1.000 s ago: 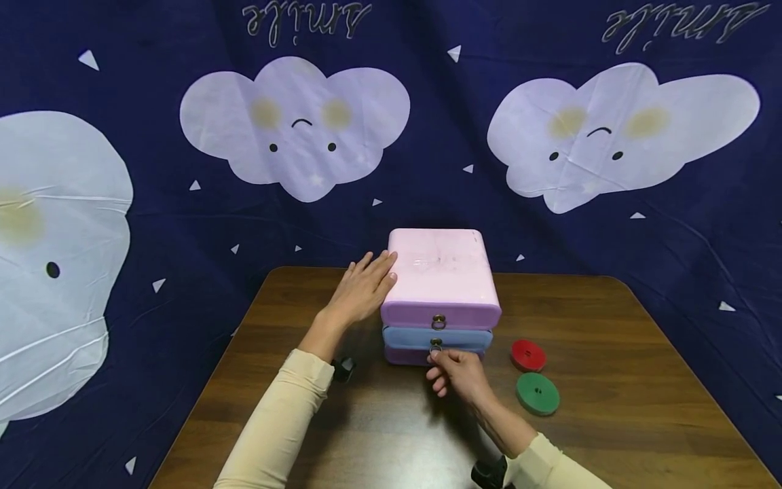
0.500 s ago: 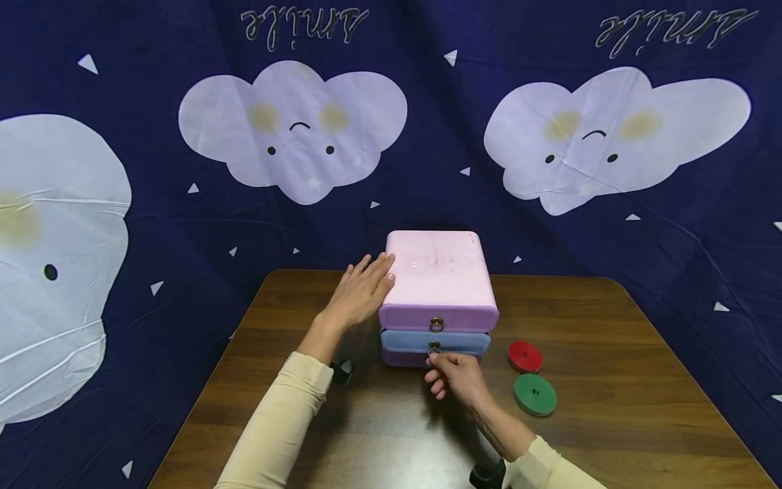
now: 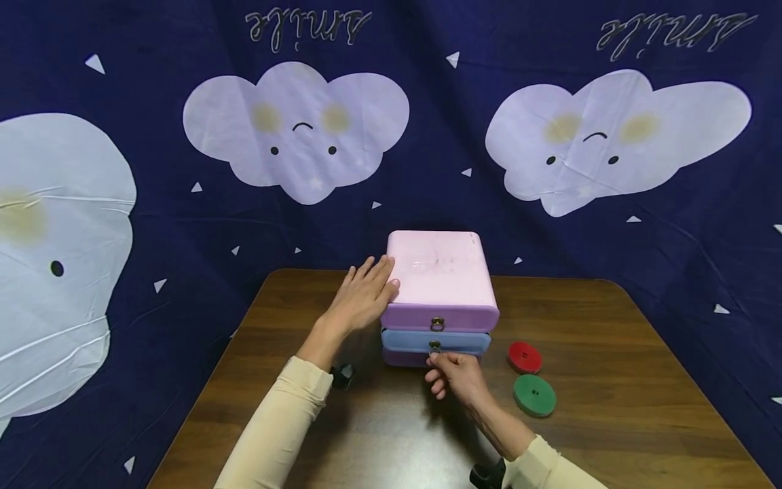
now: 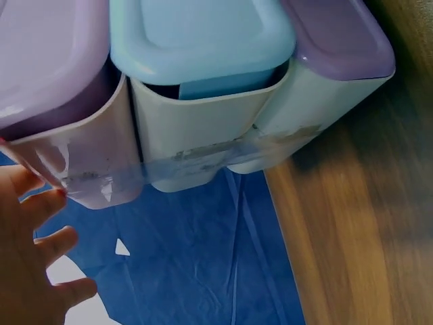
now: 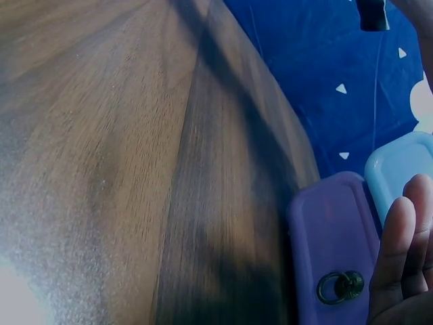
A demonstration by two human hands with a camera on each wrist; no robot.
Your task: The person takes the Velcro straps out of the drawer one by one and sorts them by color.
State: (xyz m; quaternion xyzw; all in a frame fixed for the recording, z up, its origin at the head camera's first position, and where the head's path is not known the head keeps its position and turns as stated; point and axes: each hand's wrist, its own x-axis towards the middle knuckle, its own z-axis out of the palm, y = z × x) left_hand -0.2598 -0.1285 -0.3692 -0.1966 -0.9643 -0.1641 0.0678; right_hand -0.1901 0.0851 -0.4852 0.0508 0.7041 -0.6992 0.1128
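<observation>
A stacked drawer box with a pale pink top (image 3: 436, 268) stands near the middle of the table. My left hand (image 3: 359, 299) rests against its left side, fingers spread and thumb over the top edge. With thumb and forefinger, my right hand (image 3: 461, 377) pinches the ring pull (image 3: 435, 347) on the blue middle drawer (image 3: 403, 340). In the left wrist view, a narrow gap shows behind the front of that blue drawer (image 4: 203, 40). Above it is the lilac top drawer (image 3: 406, 318) with its own ring; below, the purple bottom drawer (image 5: 331, 223) has a ring pull too.
Right of the box, a red button-like disc (image 3: 525, 357) and a green one (image 3: 534, 395) lie on the wooden table (image 3: 611, 380). Clear tape (image 4: 169, 166) binds the box's units together. A dark blue cloth with clouds (image 3: 296, 132) hangs behind.
My left hand has shifted slightly toward the front along the box's edge. The right hand keeps its pinch on the ring, and the blue drawer shows no clear movement.
</observation>
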